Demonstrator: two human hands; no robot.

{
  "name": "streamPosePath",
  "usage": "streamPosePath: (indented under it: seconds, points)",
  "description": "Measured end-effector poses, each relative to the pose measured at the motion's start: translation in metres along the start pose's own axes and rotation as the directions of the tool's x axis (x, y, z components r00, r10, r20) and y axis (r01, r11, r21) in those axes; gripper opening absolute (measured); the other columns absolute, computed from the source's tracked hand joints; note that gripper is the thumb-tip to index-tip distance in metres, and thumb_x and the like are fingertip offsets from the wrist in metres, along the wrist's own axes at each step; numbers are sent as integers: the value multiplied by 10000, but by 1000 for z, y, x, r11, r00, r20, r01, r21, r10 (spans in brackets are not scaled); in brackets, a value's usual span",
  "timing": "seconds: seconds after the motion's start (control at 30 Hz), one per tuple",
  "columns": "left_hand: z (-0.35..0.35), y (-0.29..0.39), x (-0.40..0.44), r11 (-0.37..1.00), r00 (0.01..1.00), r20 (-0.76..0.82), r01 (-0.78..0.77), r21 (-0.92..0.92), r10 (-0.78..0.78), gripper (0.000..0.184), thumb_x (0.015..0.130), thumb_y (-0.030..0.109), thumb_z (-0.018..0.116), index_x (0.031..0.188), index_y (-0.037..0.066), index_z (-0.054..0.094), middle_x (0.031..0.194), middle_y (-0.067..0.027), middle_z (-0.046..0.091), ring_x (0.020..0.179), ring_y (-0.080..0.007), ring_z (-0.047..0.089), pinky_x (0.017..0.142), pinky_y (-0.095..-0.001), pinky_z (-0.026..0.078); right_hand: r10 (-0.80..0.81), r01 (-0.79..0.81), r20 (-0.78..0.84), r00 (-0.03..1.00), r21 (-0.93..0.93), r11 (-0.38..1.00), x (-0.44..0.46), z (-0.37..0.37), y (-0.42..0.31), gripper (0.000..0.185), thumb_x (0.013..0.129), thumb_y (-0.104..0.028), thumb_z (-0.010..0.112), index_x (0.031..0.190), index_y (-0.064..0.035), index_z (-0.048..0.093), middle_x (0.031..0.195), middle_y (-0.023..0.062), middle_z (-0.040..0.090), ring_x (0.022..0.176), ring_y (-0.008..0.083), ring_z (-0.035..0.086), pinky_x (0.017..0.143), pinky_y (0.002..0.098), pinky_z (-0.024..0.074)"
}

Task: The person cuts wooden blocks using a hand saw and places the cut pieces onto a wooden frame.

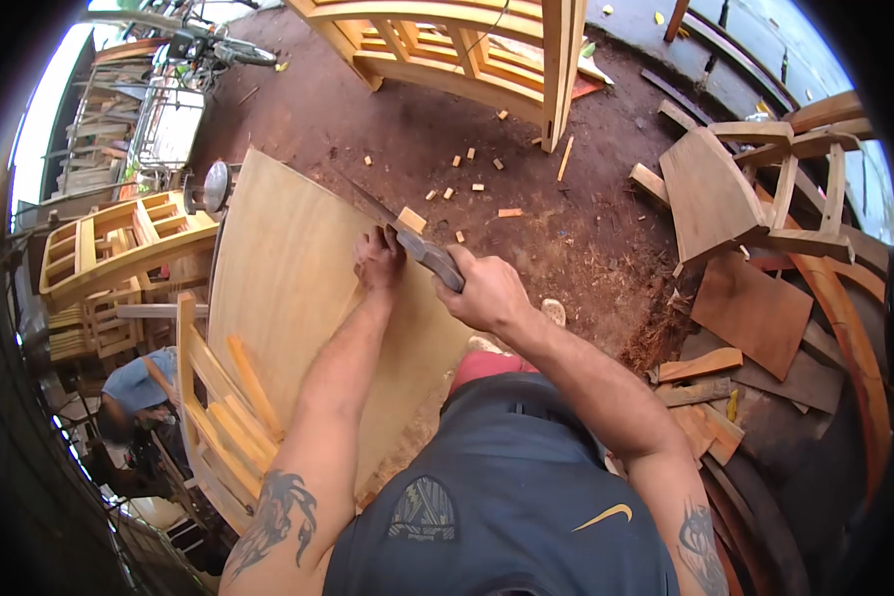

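My right hand (pixel 487 288) is closed around the dark handle of a handsaw (pixel 427 256), whose thin blade points away over the edge of a large plywood sheet (pixel 288 248). Beside the blade, my left hand (pixel 379 260) rests on the sheet with its fingers curled down on a narrow wooden strip, mostly covered by the hand. A pale end of the strip (pixel 412 219) shows past the blade. Where the blade meets the wood is hard to make out.
Several small cut blocks (pixel 457 161) lie on the dirt floor. Ahead stands a wooden frame (pixel 467 60). Offcuts and boards (pixel 755 308) are piled at right. Slatted frames (pixel 129 248), a motorcycle (pixel 204 45) and another person (pixel 139 382) are at left.
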State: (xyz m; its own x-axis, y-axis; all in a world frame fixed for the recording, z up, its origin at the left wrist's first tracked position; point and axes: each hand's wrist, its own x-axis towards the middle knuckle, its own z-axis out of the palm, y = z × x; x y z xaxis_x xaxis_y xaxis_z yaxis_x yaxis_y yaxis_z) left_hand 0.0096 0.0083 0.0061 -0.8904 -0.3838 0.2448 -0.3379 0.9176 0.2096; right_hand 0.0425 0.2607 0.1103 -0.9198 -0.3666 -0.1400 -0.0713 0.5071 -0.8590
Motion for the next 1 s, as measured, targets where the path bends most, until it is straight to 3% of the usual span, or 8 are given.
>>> streamPosePath:
  seconds: [0.27,0.37,0.5,0.63,0.7,0.77,0.83,1.0]
  points:
    - [-4,6,-4,995,993,75,83,47,-86,415,1046,488,537,977,130,736,979,-188,676,976,-413,656,831,-545,525,79,-79,22,997,-1,997,-33,-17,-17,559,898,-332,707,1327,3,579,857,298,725,845,488,727,804,575,580]
    - [1,3,-11,998,997,58,49,50,-52,431,1056,479,519,969,105,714,971,-200,666,986,-428,641,856,-552,513,70,-71,8,997,38,997,-106,-66,-16,573,909,-350,743,1352,-26,578,912,265,744,829,470,735,780,559,592]
    - [-2,7,-7,999,1000,10,4,32,-5,437,1060,475,515,971,86,693,972,-209,659,970,-435,633,860,-558,506,23,-22,-27,999,25,999,-210,-125,-11,654,870,-262,825,1416,-18,562,1019,220,766,837,400,764,734,467,626]
    - [-2,5,-2,999,999,1,-49,5,49,432,1063,472,515,976,84,686,992,-212,655,968,-439,630,863,-563,503,13,-14,-14,1000,-8,1000,-200,-112,-4,652,881,-277,809,1428,-23,562,1025,227,762,837,394,763,743,475,625]
    - [2,-3,-8,997,997,16,-75,14,75,433,1063,474,513,977,87,688,1002,-213,654,974,-441,631,860,-568,504,24,-23,23,999,-24,999,-150,-81,4,614,893,-297,778,1413,-40,576,961,228,761,817,412,752,743,508,613]
    - [-1,0,-2,999,998,56,-35,20,34,439,1064,485,508,983,95,692,1013,-211,657,985,-444,635,853,-576,506,-28,31,-88,996,31,999,-93,-36,17,540,904,-322,742,1348,-49,602,882,234,750,802,438,738,748,544,593]
    - [3,-6,-4,999,995,92,-33,23,31,456,1069,506,492,991,108,699,1023,-203,664,1002,-445,642,841,-587,510,0,1,-22,1000,30,1000,-56,-27,13,480,910,-325,724,1281,-40,612,856,240,743,801,452,733,761,552,585]
    - [0,5,0,997,995,72,62,41,-65,481,1066,524,492,992,96,698,1014,-214,674,1005,-447,642,852,-579,513,0,2,-50,999,30,1000,-78,-30,1,529,918,-314,754,1350,-48,608,911,258,746,821,449,739,760,524,599]
